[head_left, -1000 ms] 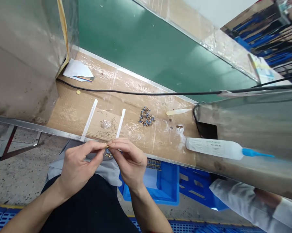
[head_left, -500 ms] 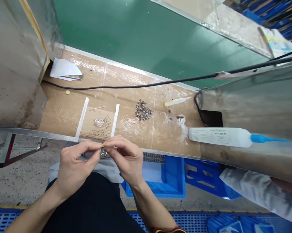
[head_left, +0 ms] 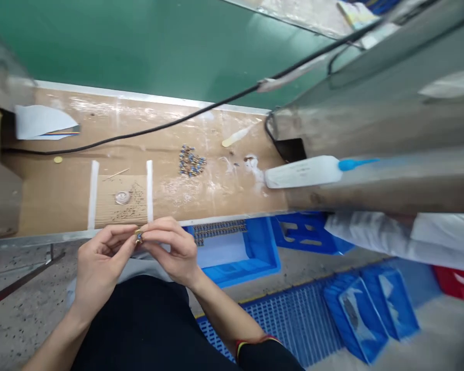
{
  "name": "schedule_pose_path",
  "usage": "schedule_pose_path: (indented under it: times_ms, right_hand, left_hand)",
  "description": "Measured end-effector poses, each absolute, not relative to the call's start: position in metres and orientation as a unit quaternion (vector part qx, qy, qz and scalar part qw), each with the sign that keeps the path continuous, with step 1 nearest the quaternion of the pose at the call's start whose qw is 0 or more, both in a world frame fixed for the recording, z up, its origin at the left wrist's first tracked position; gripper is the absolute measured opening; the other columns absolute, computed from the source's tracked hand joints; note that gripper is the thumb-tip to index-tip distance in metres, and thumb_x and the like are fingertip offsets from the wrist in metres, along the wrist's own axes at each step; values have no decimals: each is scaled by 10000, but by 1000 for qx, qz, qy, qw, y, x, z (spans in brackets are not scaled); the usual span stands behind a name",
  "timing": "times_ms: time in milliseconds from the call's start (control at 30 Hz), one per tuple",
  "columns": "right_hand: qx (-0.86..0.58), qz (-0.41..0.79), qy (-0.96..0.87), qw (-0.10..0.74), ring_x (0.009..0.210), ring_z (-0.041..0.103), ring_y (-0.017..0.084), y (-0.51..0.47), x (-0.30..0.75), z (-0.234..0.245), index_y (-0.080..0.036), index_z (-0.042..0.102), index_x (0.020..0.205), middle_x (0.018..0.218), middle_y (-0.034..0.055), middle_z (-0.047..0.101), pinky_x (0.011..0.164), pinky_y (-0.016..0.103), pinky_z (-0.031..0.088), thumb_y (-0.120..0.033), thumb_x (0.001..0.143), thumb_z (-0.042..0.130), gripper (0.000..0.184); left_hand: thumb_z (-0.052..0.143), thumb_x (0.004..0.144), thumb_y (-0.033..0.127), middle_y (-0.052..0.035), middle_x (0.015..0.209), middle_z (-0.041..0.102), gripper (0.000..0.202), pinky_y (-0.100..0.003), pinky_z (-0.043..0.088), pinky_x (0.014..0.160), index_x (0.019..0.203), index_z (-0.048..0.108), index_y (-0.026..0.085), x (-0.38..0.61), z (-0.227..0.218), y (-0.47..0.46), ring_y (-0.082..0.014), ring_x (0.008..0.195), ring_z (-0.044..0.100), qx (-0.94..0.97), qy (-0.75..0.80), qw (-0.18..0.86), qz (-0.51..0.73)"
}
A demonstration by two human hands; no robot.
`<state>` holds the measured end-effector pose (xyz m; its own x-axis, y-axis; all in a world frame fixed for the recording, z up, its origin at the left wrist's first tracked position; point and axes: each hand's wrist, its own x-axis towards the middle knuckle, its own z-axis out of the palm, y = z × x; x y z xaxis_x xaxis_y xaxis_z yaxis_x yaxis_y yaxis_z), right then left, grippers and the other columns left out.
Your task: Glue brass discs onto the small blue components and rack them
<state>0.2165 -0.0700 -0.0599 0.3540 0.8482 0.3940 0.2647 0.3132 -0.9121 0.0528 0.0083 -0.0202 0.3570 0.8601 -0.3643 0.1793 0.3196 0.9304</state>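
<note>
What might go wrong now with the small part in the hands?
The small part is pinched between the left hand and right hand beyond the bench edge; a slip would likely drop it to the lap or floor. The white bottle lies near that edge and might roll off.

A brown cardboard-covered workbench [head_left: 224,193] ran across the view. Behind the workbench lay a green conveyor belt [head_left: 158,46]. Below the workbench were a speckled grey concrete floor [head_left: 19,309] and blue plastic crates [head_left: 257,250].
</note>
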Motion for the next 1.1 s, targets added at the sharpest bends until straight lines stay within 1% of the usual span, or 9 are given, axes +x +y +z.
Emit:
schedule_pose_path:
  times_ms: [133, 233, 333, 433, 500, 600, 733, 900, 1100]
  right_hand:
    - [-576, 213, -488, 621, 996, 824, 217, -90, 213, -66, -324, 847, 1103, 1056, 10, 877, 935, 431, 681, -331, 1062, 829, 46]
    - [-614, 222, -393, 648, 997, 813, 214, -118, 223, -74, -324, 850, 1088, 1045, 9, 865, 943, 418, 678, -333, 1047, 840, 42]
    - [-716, 186, -222, 635, 1050, 791, 216, -163, 255, -102, -309, 839, 1123, 1109, 26, 845, 1000, 414, 657, -369, 1029, 831, 112]
    - [-817, 156, -38, 553, 1008, 774, 221, -213, 301, -153, -252, 774, 1242, 1153, 61, 833, 959, 408, 656, -526, 956, 814, 399]
    - [-839, 194, -8, 508, 861, 753, 232, -240, 326, -191, -186, 773, 1139, 981, 77, 822, 834, 407, 655, -559, 911, 832, 442]
    - [-860, 248, -1, 446, 734, 709, 193, -266, 345, -236, -166, 766, 1003, 847, 34, 772, 751, 372, 635, -534, 951, 848, 381]
    - [-877, 285, -6, 387, 884, 746, 174, -278, 343, -272, -164, 749, 1098, 1030, 26, 770, 859, 371, 662, -474, 1078, 782, 313]
    - [-883, 291, -18, 367, 969, 757, 195, -283, 341, -291, -167, 735, 1211, 1143, 50, 766, 898, 395, 677, -442, 1094, 768, 301]
    - [-882, 287, -36, 372, 981, 762, 199, -285, 341, -295, -166, 735, 1211, 1139, 50, 769, 914, 405, 676, -446, 1094, 767, 305]
  left_hand:
    - [914, 936, 512, -96, 1135, 897, 364, -295, 747, 858, 1145, 868, 218, 62, -26, -1, -258, 951, 885, 557, 468, 657, 196]
    - [865, 977, 540, -100, 1207, 887, 451, -326, 751, 875, 1318, 826, 247, 67, -32, -5, -269, 970, 883, 597, 407, 681, 118]
    - [832, 998, 564, -108, 1256, 875, 497, -360, 753, 910, 1387, 789, 257, 65, -39, -2, -291, 1044, 876, 615, 372, 691, 70]
    - [829, 992, 582, -112, 1243, 875, 499, -374, 749, 941, 1362, 793, 249, 60, -46, 4, -315, 1119, 865, 618, 384, 684, 60]
    - [834, 986, 586, -107, 1249, 874, 486, -367, 743, 956, 1343, 799, 256, 56, -50, 7, -320, 1149, 859, 624, 389, 675, 59]
    - [831, 987, 585, -99, 1305, 861, 456, -364, 729, 985, 1320, 811, 274, 51, -55, 9, -316, 1157, 857, 648, 378, 660, 47]
    - [806, 1004, 590, -83, 1355, 849, 447, -341, 707, 1007, 1346, 803, 302, 46, -57, 8, -304, 1193, 848, 672, 365, 644, 23]
    - [796, 1002, 607, -43, 1319, 862, 427, -272, 692, 944, 1333, 805, 338, 43, -55, 7, -270, 1173, 853, 683, 369, 631, 7]
    - [782, 1011, 607, -56, 1306, 865, 422, -264, 691, 881, 1324, 804, 325, 42, -55, 6, -275, 1166, 852, 681, 371, 631, 5]
